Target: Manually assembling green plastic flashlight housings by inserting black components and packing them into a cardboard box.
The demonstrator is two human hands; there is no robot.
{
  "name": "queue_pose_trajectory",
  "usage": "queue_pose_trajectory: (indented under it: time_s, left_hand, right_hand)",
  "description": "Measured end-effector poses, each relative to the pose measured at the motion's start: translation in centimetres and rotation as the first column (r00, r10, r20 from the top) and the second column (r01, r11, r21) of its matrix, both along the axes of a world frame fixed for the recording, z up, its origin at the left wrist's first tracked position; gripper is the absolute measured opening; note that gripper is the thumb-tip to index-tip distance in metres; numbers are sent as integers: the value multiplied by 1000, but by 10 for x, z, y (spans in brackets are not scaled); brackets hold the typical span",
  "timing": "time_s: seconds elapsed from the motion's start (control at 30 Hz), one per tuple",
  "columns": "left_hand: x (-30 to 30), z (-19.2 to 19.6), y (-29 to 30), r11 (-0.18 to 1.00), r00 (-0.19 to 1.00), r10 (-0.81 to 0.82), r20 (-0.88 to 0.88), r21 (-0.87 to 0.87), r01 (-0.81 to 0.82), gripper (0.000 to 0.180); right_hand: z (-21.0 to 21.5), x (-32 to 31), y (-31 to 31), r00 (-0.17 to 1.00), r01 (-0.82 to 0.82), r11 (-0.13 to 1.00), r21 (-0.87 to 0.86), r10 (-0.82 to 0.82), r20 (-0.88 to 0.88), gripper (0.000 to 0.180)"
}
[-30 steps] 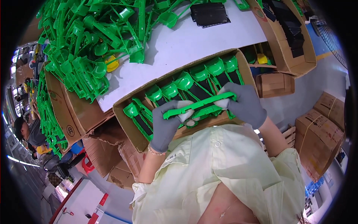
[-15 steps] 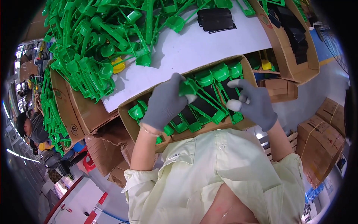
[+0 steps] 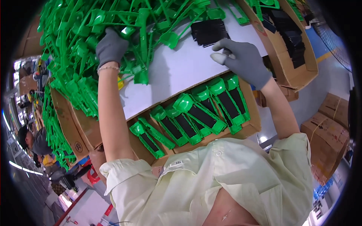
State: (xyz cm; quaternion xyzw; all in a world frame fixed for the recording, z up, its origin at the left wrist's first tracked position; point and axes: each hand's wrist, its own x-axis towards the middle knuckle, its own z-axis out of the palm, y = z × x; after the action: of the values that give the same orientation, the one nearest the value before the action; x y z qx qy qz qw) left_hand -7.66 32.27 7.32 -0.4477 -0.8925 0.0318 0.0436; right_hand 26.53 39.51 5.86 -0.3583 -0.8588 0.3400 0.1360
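My left hand (image 3: pixel 112 46), in a grey glove, reaches into a heap of green plastic parts (image 3: pixel 141 35); each has a cupped, scoop-like end and a long handle. Its fingertips are lost against the heap, so any hold is hidden. My right hand (image 3: pixel 241 56), gloved alike, hovers over the white tabletop (image 3: pixel 175 71) just below a stack of thin black strips (image 3: pixel 209 32). Its thumb and fingers are apart with nothing visible between them. Below both hands, an open cardboard box (image 3: pixel 241 135) holds a slanted row of green parts with black strips in their handles (image 3: pixel 199 115).
A long carton (image 3: pixel 307 77) at the right holds more black pieces. Another carton (image 3: pixel 73 132) stands left of the table beside more green parts. Stacked brown boxes (image 3: pixel 326 133) are on the right floor. Another person (image 3: pixel 39 143) sits at far left.
Both hands have left the box. The left went up and left into the heap; the right rose toward the black strips. The green part by my left hand now lies in the row.
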Motion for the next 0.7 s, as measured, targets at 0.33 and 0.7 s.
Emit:
queue_pose_trajectory:
  time_s: [0.33, 0.7]
  left_hand:
    - [5, 29, -58, 990, 719, -64, 692, 136, -43, 61]
    - [64, 58, -116, 907, 313, -192, 930, 290, -306, 83]
  right_hand:
    - [-44, -2, 46, 990, -127, 872, 474, 144, 1, 19]
    - [-30, -35, 38, 936, -321, 846, 427, 215, 279, 27]
